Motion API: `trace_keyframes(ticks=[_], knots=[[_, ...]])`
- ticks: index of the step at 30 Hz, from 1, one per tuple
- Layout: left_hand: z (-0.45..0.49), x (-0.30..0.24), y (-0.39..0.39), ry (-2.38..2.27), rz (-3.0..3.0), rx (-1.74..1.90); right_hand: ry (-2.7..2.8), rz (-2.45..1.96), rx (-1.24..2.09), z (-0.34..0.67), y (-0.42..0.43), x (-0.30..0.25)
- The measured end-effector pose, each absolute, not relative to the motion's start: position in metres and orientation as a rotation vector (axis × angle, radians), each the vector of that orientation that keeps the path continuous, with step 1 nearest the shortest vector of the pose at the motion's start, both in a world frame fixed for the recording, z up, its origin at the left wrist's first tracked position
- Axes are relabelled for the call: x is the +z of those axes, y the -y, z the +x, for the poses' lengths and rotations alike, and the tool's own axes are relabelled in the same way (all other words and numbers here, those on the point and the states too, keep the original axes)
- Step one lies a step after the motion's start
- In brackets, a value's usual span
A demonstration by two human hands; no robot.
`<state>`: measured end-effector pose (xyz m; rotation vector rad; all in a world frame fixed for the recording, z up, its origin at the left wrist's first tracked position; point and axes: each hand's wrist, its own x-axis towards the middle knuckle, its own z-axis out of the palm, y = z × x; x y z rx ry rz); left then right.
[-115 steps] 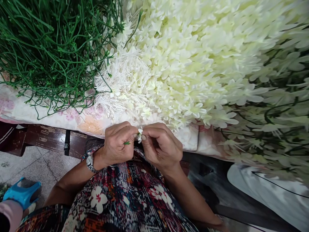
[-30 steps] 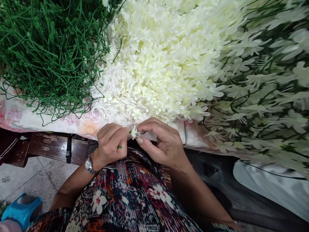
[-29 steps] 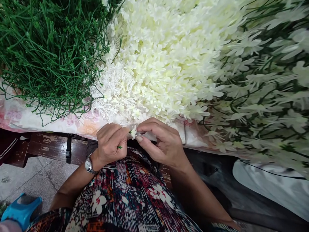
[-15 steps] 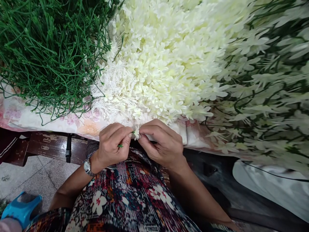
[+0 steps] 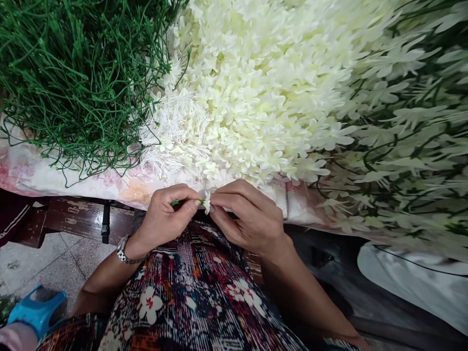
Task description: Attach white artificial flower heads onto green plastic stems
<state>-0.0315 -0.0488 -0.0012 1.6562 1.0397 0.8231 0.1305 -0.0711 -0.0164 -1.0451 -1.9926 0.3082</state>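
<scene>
My left hand (image 5: 166, 217) pinches a thin green stem (image 5: 176, 202) between thumb and fingers, just below the table edge. My right hand (image 5: 246, 217) pinches a small white flower head (image 5: 207, 203) at the stem's tip. The two hands meet fingertip to fingertip over my lap. A silver watch (image 5: 123, 252) sits on my left wrist. Directly above the hands lies a heap of cream-white flower heads (image 5: 263, 87), with a clump of thin white stamens (image 5: 175, 131) at its left edge.
A tangled pile of green stems (image 5: 73, 73) covers the table's left. Assembled white sprigs on green stems (image 5: 409, 141) lie at the right. A floral cloth (image 5: 32, 173) covers the table over a dark wooden frame (image 5: 73, 222). A blue sandal (image 5: 36, 309) is at the lower left.
The left hand has turned, so the green stem now shows above its fingers instead of below. The flower head stays pinched between both hands; the view shifted slightly.
</scene>
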Motion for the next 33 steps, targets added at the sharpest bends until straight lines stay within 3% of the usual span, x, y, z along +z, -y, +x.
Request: trace_keyframes(ticks=[33], knots=[[-0.025, -0.016, 0.046, -1.024, 2.008, 0.811, 1.968, -1.087, 0.432, 0.13, 0.066, -0.027]])
